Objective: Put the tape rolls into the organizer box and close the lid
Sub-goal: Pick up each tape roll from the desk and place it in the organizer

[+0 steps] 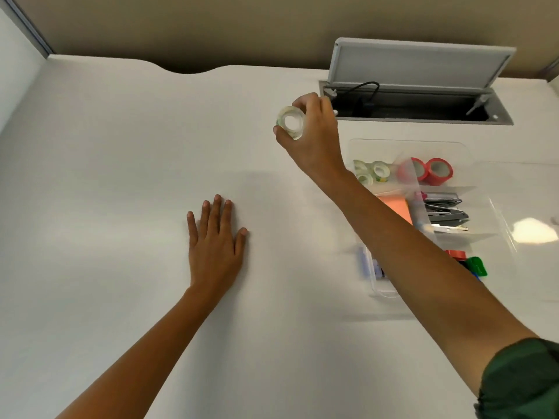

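My right hand [314, 137] is raised above the white desk, its fingers closed around a clear tape roll [291, 122], left of the organizer box. The clear plastic organizer box [378, 290] lies open at the right. Its far compartment holds small clear tape rolls [371, 172] and two red tape rolls [431, 171]. The transparent lid [502, 225] is swung open to the right. My left hand [215, 240] rests flat on the desk, palm down, fingers spread, holding nothing.
Nearer compartments hold orange sticky notes [396, 207], grey staplers [444, 214] and coloured clips [475, 264]. A cable hatch [417, 101] with its grey flap raised sits in the desk behind the box. The desk's back edge has a curved notch [190, 69].
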Available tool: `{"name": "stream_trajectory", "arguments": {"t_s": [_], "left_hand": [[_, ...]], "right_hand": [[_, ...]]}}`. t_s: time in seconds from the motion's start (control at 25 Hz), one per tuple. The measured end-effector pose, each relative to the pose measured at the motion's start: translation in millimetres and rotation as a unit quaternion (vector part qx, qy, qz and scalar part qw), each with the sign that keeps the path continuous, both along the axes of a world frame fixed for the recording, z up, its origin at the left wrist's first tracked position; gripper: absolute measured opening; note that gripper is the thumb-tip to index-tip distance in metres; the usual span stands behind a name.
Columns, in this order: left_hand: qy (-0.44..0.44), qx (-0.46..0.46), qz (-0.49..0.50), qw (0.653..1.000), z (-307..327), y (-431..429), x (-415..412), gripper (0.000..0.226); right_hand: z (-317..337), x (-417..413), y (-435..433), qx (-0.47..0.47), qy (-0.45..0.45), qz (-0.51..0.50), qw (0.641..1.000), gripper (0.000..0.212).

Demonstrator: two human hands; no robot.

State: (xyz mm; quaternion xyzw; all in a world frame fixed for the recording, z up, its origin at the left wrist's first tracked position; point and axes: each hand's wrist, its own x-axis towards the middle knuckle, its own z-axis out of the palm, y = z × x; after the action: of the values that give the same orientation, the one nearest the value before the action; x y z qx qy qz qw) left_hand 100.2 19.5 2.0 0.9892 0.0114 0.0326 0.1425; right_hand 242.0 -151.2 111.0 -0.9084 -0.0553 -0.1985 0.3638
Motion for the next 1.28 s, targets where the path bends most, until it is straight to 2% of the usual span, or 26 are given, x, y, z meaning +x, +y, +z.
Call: {"name": "stream_trajectory", "arguments": {"t_s": [0.16,0.44,0.76,0.88,1.04,1.28], "left_hand": [[-0.018,-0.002,0.008,1.0,9.5,-38.2,9.1,0.067],[-0.009,-0.056,-0.034,0.998,11.0,-121.9,27.4,0.071],[-0.004,-0.001,0.021,1.0,-3.1,-153.4,24.5,0.065],[-0.007,-0.007,0.025,1.0,-3.8,-154.1,24.5,0.062],[-0.007,-0.009,0.028,1.0,-2.2,-155.0,24.2,0.06],[-0.003,-0.009,0.027,1.0,-3.0,-154.6,24.5,0.059]], "right_hand": [[17.3,-15.4,-58.6,0.003,-0.028,-0.027,0.999,0.045],[21.3,-18.1,-166.2,-0.041,0.025,-0.035,0.998,0.047],[8.0,1.8,-215.1,-0.078,0.185,0.045,0.979,0.046],[-3.1,9.2,-214.4,-0.159,0.2,0.098,0.962,0.043],[-16.4,15.6,-212.5,-0.314,0.181,0.203,0.91,0.04],[-27.3,23.6,-212.4,-0.379,0.185,0.238,0.875,0.027]]}}
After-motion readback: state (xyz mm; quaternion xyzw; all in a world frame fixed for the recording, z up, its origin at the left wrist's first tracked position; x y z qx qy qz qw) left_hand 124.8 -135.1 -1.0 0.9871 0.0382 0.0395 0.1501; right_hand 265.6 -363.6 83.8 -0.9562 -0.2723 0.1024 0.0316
